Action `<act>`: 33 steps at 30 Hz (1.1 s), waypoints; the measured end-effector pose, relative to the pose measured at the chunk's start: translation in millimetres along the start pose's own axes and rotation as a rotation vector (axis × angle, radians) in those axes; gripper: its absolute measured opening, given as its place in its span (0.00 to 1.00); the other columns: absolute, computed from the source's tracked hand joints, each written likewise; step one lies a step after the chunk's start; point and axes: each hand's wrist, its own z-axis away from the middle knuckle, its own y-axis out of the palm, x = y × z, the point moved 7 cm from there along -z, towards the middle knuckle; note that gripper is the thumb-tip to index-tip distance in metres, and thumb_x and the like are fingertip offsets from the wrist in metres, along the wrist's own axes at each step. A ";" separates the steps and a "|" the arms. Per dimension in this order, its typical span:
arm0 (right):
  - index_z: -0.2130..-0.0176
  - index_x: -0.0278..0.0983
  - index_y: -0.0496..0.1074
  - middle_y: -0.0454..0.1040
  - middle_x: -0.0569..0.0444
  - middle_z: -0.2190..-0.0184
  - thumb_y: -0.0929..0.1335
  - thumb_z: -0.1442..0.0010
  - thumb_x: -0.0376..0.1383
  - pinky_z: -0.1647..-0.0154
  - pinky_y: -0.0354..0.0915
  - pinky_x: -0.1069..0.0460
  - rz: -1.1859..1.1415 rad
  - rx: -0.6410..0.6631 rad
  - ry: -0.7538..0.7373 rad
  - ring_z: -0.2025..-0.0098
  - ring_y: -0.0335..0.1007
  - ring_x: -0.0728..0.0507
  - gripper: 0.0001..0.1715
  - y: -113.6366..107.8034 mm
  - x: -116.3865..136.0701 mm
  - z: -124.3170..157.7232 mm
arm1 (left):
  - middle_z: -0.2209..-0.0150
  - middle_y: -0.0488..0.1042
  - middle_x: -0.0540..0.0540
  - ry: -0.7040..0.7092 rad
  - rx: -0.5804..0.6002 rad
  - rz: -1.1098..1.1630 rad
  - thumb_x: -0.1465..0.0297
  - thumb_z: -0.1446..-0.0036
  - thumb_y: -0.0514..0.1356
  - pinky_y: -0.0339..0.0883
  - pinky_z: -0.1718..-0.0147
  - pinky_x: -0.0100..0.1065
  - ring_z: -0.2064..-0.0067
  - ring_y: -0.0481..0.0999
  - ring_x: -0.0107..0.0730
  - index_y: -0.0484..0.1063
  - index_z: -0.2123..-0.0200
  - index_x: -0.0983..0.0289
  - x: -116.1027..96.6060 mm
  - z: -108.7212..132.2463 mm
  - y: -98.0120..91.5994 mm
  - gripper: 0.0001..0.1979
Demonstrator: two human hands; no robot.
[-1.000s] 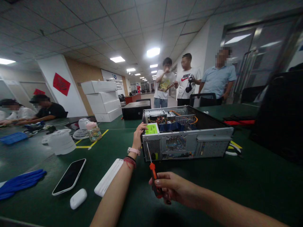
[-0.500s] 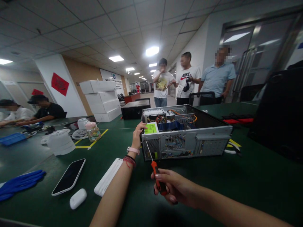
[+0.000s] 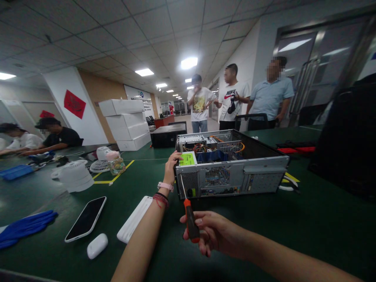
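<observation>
An opened computer case (image 3: pixel 261 178) lies on its side on the green table, its back panel facing me and wires showing inside. My left hand (image 3: pixel 170 166) grips the case's near left corner, fingers over the edge beside the power supply (image 3: pixel 187 158) with its yellow-green label. Between the thumb and fingers of my right hand (image 3: pixel 211 231) is a screwdriver (image 3: pixel 191 223) with an orange and black handle. Its thin shaft points up and away, the tip at the left edge of the back panel; whether it sits in a screw is too small to tell.
Left of my arm lie a white power bank-like block (image 3: pixel 133 221), a phone (image 3: pixel 85 219), a white earbud case (image 3: pixel 97 246) and blue gloves (image 3: pixel 28 227). Farther back stand small white fans (image 3: pixel 75 176), a jar (image 3: pixel 116 164), white boxes (image 3: pixel 127 123) and a black case (image 3: pixel 168 137). Several people are beyond.
My right hand has shifted slightly left, and the screwdriver's handle has swung left, so the shaft stands more upright. The screwdriver has turned in my fingers. My left hand stays put.
</observation>
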 end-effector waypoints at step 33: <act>0.57 0.34 0.64 0.73 0.52 0.65 0.71 0.49 0.38 0.72 0.61 0.54 -0.030 -0.126 0.016 0.74 0.71 0.51 0.21 -4.1 -8.7 -1.1 | 0.56 0.74 0.58 -0.002 0.006 -0.001 0.70 0.47 0.46 0.50 0.40 0.44 0.41 0.63 0.42 0.71 0.72 0.64 -2.0 0.4 0.0 0.14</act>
